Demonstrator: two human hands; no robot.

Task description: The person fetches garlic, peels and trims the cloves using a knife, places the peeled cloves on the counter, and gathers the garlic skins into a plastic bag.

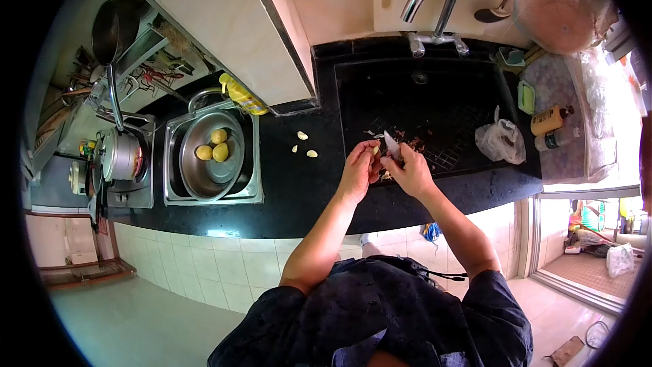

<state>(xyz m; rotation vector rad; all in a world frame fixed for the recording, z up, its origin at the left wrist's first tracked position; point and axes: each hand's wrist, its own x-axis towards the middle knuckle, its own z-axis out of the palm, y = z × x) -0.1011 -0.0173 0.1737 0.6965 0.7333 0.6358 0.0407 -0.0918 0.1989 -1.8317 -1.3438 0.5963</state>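
Over the front edge of the black sink, my left hand (358,171) pinches a small pale garlic clove (375,151). Close beside it on the right, my right hand (409,170) is closed around a small knife (391,143), its blade pointing up and away from me. The handle is hidden in my fingers. Brownish peel scraps (415,141) lie in the sink just beyond my hands. Three peeled garlic cloves (302,136) rest on the black counter (292,187) to the left.
A metal bowl (231,178) with three yellowish potatoes (220,153) sits in the small steel sink (252,194). A faucet (440,10) rises behind the black sink. A white plastic bag (500,141) lies at its right. A pot (121,155) stands far left.
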